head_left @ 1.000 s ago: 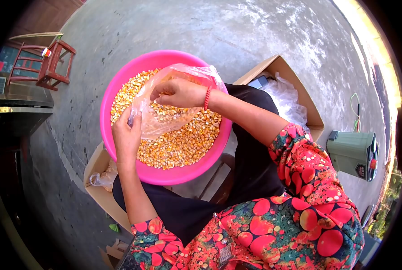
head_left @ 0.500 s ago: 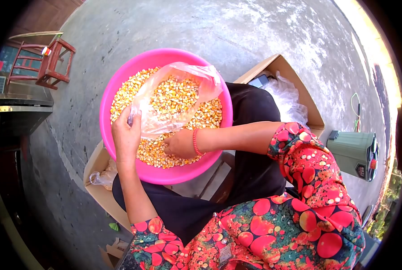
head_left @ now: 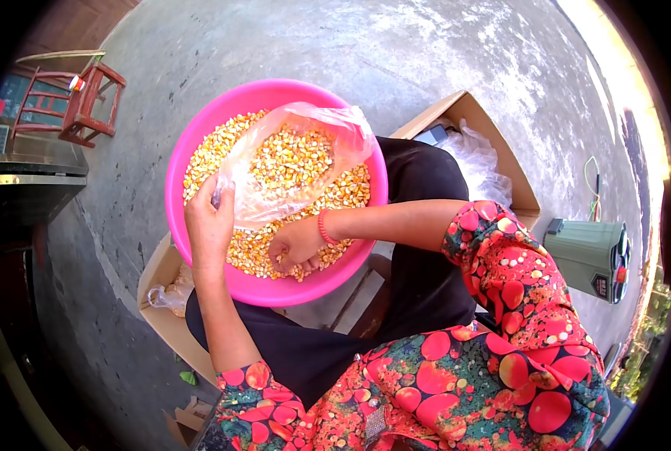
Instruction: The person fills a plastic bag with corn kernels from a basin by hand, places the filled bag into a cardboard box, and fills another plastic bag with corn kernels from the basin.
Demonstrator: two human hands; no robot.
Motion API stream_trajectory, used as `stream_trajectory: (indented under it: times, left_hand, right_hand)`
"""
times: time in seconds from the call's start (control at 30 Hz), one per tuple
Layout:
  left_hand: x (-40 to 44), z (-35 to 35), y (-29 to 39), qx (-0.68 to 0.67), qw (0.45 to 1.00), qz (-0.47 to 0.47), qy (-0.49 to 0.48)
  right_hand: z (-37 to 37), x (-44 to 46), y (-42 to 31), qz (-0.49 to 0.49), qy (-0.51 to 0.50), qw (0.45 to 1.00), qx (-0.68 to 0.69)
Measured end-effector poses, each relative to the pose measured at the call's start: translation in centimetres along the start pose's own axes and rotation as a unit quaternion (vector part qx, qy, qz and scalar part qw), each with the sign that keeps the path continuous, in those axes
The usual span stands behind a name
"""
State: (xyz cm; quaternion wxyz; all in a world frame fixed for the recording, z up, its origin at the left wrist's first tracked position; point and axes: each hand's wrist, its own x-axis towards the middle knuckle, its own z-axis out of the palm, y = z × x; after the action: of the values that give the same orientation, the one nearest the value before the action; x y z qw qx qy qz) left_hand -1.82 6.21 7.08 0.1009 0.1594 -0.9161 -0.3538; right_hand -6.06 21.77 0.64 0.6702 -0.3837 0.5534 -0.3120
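A pink basin holds loose yellow and white corn kernels. Lying open over them is a clear plastic bag with kernels showing inside its mouth. My left hand pinches the bag's near left edge between thumb and fingers. Below the bag, my right hand, a red bracelet at its wrist, is down at the kernels near the basin's front. Its fingers curl inward at the corn, and what they hold, if anything, is hidden.
To the right, a cardboard box holds clear plastic bags. Another carton with a filled bag stands at the lower left. A green bin is at the far right, and a red wooden chair stands at the upper left.
My right hand has left the bag's mouth and moved down to the loose kernels near the basin's front. My left hand has kept its hold on the bag.
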Motion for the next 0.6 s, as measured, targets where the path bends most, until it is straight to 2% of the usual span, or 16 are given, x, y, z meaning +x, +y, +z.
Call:
stream_trajectory:
  times: [0.13,0.2,0.37,0.5,0.53,0.57,0.6]
  left_hand:
    - [-0.1,0.0,0.1,-0.012,1.0,0.004,-0.001]
    - [-0.1,-0.1,0.3,-0.012,1.0,0.003,-0.002]
    - [0.0,0.0,0.2,-0.018,1.0,0.0,0.0]
    - [0.0,0.3,-0.4,-0.032,0.999,0.009,0.012]
    - [0.0,0.3,-0.3,-0.027,1.0,0.009,0.013]
    - [0.0,0.3,-0.1,-0.023,1.0,0.009,0.015]
    - [0.0,0.3,0.1,-0.023,1.0,0.008,0.015]
  right_hand:
    - [-1.1,-0.4,-0.8,-0.051,-0.054,0.993,0.093]
    - [-2.0,-1.2,-1.8,-0.105,-0.036,0.99,0.09]
    - [-5.8,-4.7,-3.7,-0.163,0.025,0.979,0.118]
    - [-8.4,-6.4,-3.9,-0.153,0.256,0.954,0.022]
    - [-8.4,-7.1,-4.7,-0.107,0.305,0.945,-0.036]
    - [-8.8,-6.6,-3.4,-0.107,0.305,0.946,-0.036]
    - [-9.3,-5.5,-1.3,-0.162,0.417,0.859,-0.248]
